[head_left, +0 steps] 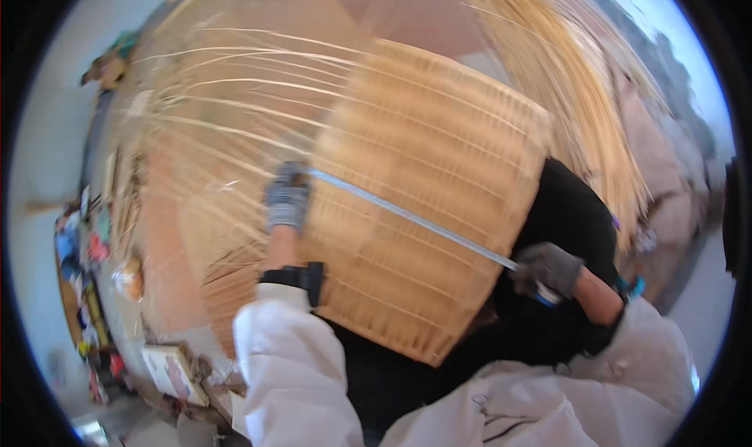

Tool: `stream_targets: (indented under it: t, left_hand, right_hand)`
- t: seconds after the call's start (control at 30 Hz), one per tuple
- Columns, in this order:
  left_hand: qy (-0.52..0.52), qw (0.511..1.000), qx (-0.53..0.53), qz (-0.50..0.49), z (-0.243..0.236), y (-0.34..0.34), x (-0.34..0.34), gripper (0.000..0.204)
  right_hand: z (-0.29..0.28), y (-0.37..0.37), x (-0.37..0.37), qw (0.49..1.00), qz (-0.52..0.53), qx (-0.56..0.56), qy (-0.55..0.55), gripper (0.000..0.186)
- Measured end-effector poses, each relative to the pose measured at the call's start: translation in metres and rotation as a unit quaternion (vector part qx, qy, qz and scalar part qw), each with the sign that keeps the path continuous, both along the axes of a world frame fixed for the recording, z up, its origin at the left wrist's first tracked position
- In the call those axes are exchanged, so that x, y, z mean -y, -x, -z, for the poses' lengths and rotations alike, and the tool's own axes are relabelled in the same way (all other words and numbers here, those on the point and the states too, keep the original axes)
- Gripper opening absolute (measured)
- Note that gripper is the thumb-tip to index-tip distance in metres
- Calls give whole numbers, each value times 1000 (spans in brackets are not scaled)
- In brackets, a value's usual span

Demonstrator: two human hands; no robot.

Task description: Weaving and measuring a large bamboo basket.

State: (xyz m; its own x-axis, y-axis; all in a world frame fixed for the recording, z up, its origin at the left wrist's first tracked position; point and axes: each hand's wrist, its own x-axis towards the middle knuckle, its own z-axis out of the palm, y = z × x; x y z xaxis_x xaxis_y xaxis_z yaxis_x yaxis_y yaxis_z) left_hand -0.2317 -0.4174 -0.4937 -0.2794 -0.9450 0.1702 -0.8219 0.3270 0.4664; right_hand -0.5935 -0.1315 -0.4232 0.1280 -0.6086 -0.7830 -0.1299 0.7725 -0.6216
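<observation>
A woven panel of pale cane or bamboo strips [423, 165] lies tilted across my lap, with long unwoven strips [258, 83] fanning out from its left edge. Across its middle runs the silvery blade of a tape measure [411, 218], drawn out straight. My left hand [288, 196], in a grey knit glove, pinches the blade's end at the panel's left edge. Just past the right edge, my right hand [548, 273] is closed around the tape measure's case, which is mostly hidden by the dark grey glove. The picture is slightly blurred.
A thick bundle of long pale strips [564, 79] lies at the far right. Brownish sheets [211, 235] cover the floor to the left. Along the left side are a clear bag with something orange-brown [129, 279], a flat white-topped board [174, 374] and coloured clutter [70, 247].
</observation>
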Motion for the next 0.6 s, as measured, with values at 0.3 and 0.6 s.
stream_targets:
  t: [0.3, 0.6]
  left_hand:
    - [-125, 979, -163, -11, 7, -9, 13, 21]
    - [-45, 998, -37, 17, 6, -10, 18, 11]
  right_hand:
    - [27, -11, -8, 991, 116, 55, 28, 16]
    - [29, -15, -15, 988, 120, 100, 14, 17]
